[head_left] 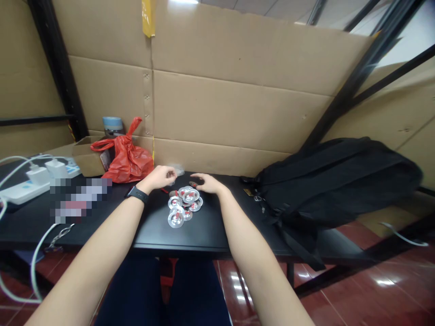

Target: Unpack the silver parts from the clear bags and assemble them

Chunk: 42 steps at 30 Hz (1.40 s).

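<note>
Several shiny silver discs with red marks [190, 195] lie in an overlapping pile on the black table [204, 228]. My left hand [159, 177], with a dark watch on its wrist, is just behind and left of the pile. Its fingers are curled together beside a crumpled piece of clear plastic [178, 169]; what they grip, if anything, is hidden. Behind the pile on the right, my right hand [209, 183] has its thumb and fingers apart. A small dark round piece [192, 184] shows by its fingertips; I cannot tell whether they touch it.
A red plastic bag [131, 158] leans by a small cardboard box [89, 156] and a blue-lidded jar [112, 124]. Far left lies a white power strip [23, 192] with cables. A black backpack [340, 181] occupies the right side. Cardboard [231, 113] walls the back.
</note>
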Motion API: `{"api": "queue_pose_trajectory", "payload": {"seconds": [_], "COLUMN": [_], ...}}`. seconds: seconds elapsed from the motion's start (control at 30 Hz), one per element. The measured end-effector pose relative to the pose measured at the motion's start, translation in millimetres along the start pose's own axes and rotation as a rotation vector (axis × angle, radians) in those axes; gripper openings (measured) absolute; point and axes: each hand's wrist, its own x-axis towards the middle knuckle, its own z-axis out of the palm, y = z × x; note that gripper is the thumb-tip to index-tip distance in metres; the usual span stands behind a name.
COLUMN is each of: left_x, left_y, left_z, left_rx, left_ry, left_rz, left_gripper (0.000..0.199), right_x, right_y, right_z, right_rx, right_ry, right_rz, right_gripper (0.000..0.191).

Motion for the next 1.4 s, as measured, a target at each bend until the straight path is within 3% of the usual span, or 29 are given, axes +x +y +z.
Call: {"api": "queue_pose_trajectory", "payload": {"seconds": [0.13, 0.2, 0.27, 0.37, 0.47, 0.57, 0.73, 0.87, 1.0, 1.23, 1.4], "left_x": [0.9, 0.8, 1.0, 2.7, 5.2, 6.9, 6.7, 5.9, 5.6, 6.4, 6.6], "left_y": [1.1, -1.1, -3.8, -5.5, -1.2, 9.1, 25.4, 27.8, 26.6, 23.8, 21.6], "left_z": [4.9, 5.0, 4.6, 5.8, 12.2, 23.5, 36.6, 34.8, 32.1, 36.5, 37.4], "left_rx": [-0.025, -0.019, -0.012, -0.05, -0.169, -0.28, -0.203, -0.088, -0.12, -0.107, -0.052], "left_ry": [0.025, 0.044, 0.088, 0.15, 0.121, 0.107, 0.241, 0.234, 0.273, 0.138, 0.151], "left_rz": [0.019, 0.01, -0.013, -0.054, -0.04, 0.011, 0.022, 0.058, 0.033, 0.18, 0.137], "left_gripper": [0.021, 0.021, 0.022, 0.025, 0.03, 0.032, 0.021, 0.02, 0.015, 0.016, 0.01], "right_x": [4.1, 4.4, 3.8, 2.7, 2.1, 2.9, 8.9, 15.6, 21.5, 26.9, 23.6], "right_y": [-13.4, -14.1, -13.8, -19.5, -35.9, -55.0, -70.9, -71.8, -69.3, -60.8, -69.1], "right_z": [9.2, 10.0, 7.8, 3.2, 3.3, 10.3, 30.9, 43.1, 46.4, 46.0, 45.5], "right_rx": [0.009, 0.032, 0.107, 0.453, 0.984, 1.233, 1.228, 1.25, 1.32, 1.36, 1.374], "right_ry": [-0.097, -0.039, 0.099, 0.252, 0.226, 0.191, 0.224, 0.286, 0.352, 0.467, 0.421], "right_rz": [-0.046, -0.041, -0.024, 0.013, 0.014, -0.004, 0.07, 0.178, 0.248, 0.42, 0.394], "right_gripper": [0.046, 0.038, 0.029, 0.019, 0.029, 0.036, 0.025, 0.025, 0.024, 0.024, 0.012]}}
